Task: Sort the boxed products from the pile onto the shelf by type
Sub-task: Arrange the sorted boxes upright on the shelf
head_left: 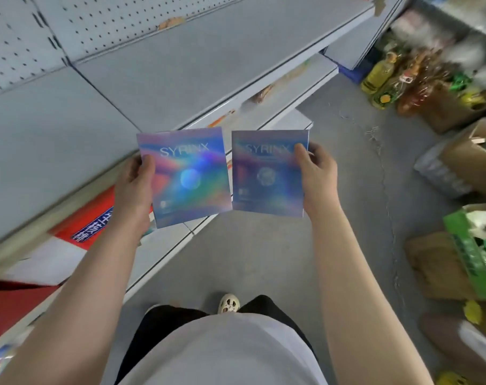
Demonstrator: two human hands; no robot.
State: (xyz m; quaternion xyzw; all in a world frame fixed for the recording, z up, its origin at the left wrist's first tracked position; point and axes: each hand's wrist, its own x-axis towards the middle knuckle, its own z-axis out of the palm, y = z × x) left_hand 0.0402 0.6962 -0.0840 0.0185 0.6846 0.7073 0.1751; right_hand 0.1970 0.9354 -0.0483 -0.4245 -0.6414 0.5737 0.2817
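Observation:
I hold two flat iridescent boxes marked SYRINX side by side in front of me. My left hand grips the left box by its left edge, thumb on the face. My right hand grips the right box, which looks bluer and darker, by its right edge. Both boxes hang in the air above the edge of the grey shelf on my left.
A red box with blue lettering lies on a lower shelf under my left arm. On the floor at the right stand cardboard boxes, a green carton and bottles of oil. The grey floor lies below.

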